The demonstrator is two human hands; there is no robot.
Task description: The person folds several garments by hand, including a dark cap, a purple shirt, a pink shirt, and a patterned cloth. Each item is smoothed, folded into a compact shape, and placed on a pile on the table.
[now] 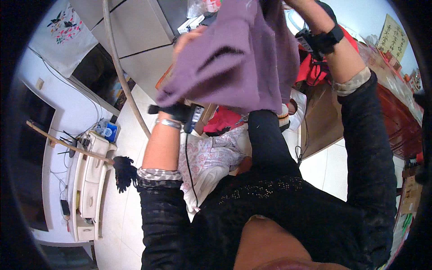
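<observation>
A purple long cloth garment [233, 67] is held up in front of me, its folds hanging over my lap. My left hand [187, 39] is at its left side, partly behind the cloth and blurred, with a fold draped across the wrist. At the top edge, my right hand [289, 2] is on the garment's right side; its fingers are mostly cut off by the picture's rim. Below the garment lie a white cloth with a pink pattern [216, 148] and a bright red-pink cloth [221, 119]. Black straps with small devices circle both wrists.
A curved wooden pole [118, 64] rises to my left. Nearby, a stick [71, 143] ends in a black tassel-like bundle [125, 173]. White drawers [91, 182] stand along the left wall. A dark red wooden cabinet [400, 118] and a brown board [322, 114] are on the right.
</observation>
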